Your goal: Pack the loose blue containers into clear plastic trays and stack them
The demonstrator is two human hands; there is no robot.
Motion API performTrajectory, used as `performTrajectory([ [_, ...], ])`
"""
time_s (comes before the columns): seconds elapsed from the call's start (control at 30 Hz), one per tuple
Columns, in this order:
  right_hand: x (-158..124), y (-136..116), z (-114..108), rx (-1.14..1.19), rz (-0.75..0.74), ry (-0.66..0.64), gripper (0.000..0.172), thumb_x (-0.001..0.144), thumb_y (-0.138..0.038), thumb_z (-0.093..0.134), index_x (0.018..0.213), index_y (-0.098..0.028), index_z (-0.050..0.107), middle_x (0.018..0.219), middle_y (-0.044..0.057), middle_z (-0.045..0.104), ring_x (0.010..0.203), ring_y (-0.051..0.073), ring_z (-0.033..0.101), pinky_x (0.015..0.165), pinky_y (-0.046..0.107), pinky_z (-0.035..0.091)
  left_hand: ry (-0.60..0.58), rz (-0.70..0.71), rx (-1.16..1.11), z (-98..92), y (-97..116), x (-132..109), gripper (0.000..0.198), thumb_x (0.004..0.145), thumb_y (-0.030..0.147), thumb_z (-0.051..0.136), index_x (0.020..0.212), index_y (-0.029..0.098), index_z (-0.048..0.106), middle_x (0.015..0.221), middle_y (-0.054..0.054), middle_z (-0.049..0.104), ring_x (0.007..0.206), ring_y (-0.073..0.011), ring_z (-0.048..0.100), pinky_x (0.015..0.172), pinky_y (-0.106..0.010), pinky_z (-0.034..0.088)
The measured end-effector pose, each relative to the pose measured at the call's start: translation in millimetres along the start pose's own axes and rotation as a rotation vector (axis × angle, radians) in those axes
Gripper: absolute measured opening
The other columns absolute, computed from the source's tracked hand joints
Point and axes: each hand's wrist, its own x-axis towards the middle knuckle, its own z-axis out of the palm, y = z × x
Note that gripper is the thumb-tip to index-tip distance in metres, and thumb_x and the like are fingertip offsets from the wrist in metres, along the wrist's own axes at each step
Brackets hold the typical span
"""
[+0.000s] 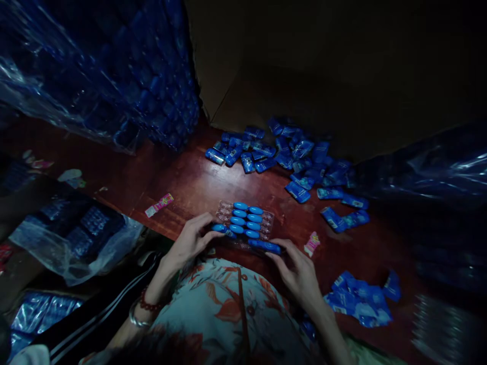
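Note:
A clear plastic tray [268, 219] lies near the table's front edge, with two columns of blue capsule-shaped pieces [239, 214] in its middle. At its lower left corner my left hand [194, 234] has thumb and fingers closed on a small blue item [222, 229]. My right hand [294, 263] pinches one end of a blue wrapped tube [265, 246] at the tray's lower right. The outer slots of the tray show clear plastic.
Blue wrapped packs [281, 152] are heaped behind the tray. Blue wrappers [361, 299] lie at the right, beside stacked clear trays [437, 324]. A large plastic-covered blue stack [152, 91] stands back left. Pink packets [159, 205] lie on the red-brown table [190, 175].

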Motion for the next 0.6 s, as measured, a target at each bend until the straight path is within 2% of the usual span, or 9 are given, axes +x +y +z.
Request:
performTrajectory([
  [0.13,-3,3,29,-0.135,-0.208,0.157,0.026,0.089,-0.018,0.046,0.114,-0.021,0.055,0.099,0.007,0.065,0.091,0.017,0.062,0.083,0.032,0.051,0.112,0.201,0.214,25.5,-6,-2,0.018,0.091,0.02,0.046,0.099,0.017,0.062,0.088,-0.006,0.06,0.081,-0.0147,0.057,0.072,-0.025,0.048],
  [0.27,-9,12,39,-0.34,-0.389,0.196,0.037,0.086,-0.008,0.043,0.12,-0.018,0.056,0.104,0.012,0.063,0.094,0.019,0.06,0.081,0.033,0.052,0.185,0.389,0.377,36.4,-19,-9,0.025,0.091,0.012,0.043,0.11,0.016,0.058,0.096,-0.009,0.061,0.084,-0.0149,0.056,0.071,-0.025,0.05],
  [0.43,-3,7,34,-0.495,-0.49,0.174,0.033,0.083,-0.004,0.046,0.111,-0.013,0.061,0.093,0.012,0.063,0.082,0.017,0.057,0.073,0.028,0.051,0.166,0.543,0.497,42.7,-25,-10,0.026,0.09,0.012,0.043,0.11,0.016,0.059,0.1,-0.011,0.063,0.085,-0.0175,0.055,0.072,-0.031,0.051],
  [0.6,6,2,31,-0.515,-0.474,0.202,0.024,0.083,-0.006,0.051,0.104,-0.008,0.062,0.079,0.009,0.059,0.073,0.016,0.053,0.068,0.027,0.048,0.182,0.557,0.482,47.2,-22,-5,0.024,0.09,0.011,0.043,0.109,0.012,0.058,0.095,-0.012,0.062,0.084,-0.017,0.055,0.072,-0.03,0.052],
])
